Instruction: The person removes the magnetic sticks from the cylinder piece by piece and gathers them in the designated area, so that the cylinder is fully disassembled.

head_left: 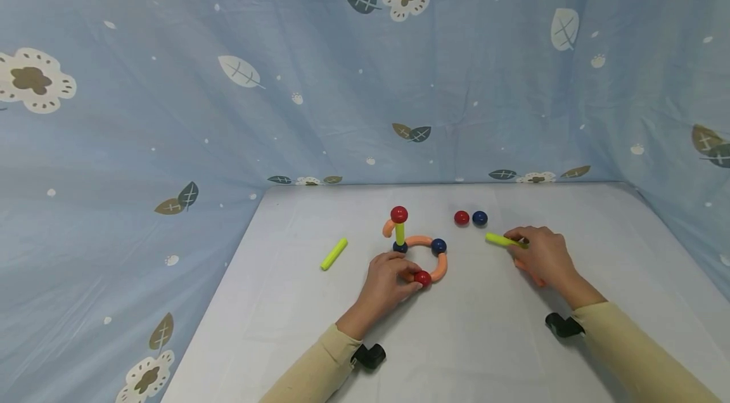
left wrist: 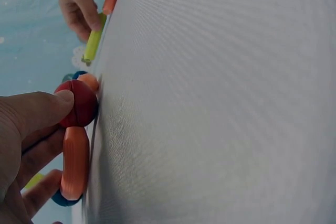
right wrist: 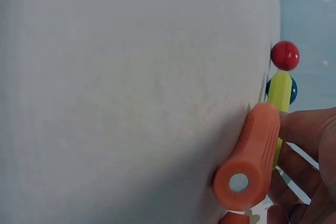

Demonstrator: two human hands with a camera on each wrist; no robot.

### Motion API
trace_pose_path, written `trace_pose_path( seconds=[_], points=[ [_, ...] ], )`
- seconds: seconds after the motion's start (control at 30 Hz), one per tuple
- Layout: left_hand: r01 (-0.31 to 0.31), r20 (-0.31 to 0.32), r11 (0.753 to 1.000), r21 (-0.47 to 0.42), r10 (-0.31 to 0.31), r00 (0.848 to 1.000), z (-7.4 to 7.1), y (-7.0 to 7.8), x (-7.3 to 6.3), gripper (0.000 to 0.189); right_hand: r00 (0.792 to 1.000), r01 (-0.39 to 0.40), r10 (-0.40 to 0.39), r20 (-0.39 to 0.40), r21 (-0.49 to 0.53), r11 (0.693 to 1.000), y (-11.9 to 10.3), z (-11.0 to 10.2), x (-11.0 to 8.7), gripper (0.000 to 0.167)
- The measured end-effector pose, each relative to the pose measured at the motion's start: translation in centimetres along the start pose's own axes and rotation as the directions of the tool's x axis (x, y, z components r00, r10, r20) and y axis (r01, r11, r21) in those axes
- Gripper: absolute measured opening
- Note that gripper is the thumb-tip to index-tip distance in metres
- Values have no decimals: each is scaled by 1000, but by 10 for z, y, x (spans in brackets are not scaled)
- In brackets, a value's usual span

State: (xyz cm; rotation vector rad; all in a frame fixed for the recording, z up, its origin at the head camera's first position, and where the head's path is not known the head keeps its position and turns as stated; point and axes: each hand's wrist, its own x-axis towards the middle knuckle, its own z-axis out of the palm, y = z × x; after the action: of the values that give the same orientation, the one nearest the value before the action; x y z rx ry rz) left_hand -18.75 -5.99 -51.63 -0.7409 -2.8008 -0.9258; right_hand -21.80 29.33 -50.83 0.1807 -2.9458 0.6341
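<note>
My left hand (head_left: 388, 284) grips a red ball (head_left: 422, 278) at the near side of a ring of curved orange rods (head_left: 441, 267) joined by balls. In the left wrist view, the thumb presses on the red ball (left wrist: 79, 103), with fingers beside an orange rod (left wrist: 76, 163). A yellow-green rod (head_left: 400, 234) stands upright on the ring's left blue ball (head_left: 400, 247), topped by another red ball (head_left: 399, 214). My right hand (head_left: 544, 257) pinches one end of a second yellow-green rod (head_left: 498, 239), just over curved orange pieces (right wrist: 254, 140).
A loose yellow-green rod (head_left: 333, 254) lies left of the ring. Behind, to the right, a red ball (head_left: 461, 218) and a blue ball (head_left: 480, 218) sit side by side. The white table (head_left: 456, 346) ends at a blue patterned curtain (head_left: 319, 73).
</note>
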Motion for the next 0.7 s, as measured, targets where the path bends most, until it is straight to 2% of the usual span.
trace_pose_path(
  seconds=[0.13,0.7],
  points=[
    [-1,3,1000,0,1,1000,0,0,0,24,1000,0,-1,-18,-17,1000,2,1,0,27],
    [-5,-5,1000,-3,5,1000,0,0,0,23,1000,-15,15,-16,21,1000,4,3,0,28]
  ],
)
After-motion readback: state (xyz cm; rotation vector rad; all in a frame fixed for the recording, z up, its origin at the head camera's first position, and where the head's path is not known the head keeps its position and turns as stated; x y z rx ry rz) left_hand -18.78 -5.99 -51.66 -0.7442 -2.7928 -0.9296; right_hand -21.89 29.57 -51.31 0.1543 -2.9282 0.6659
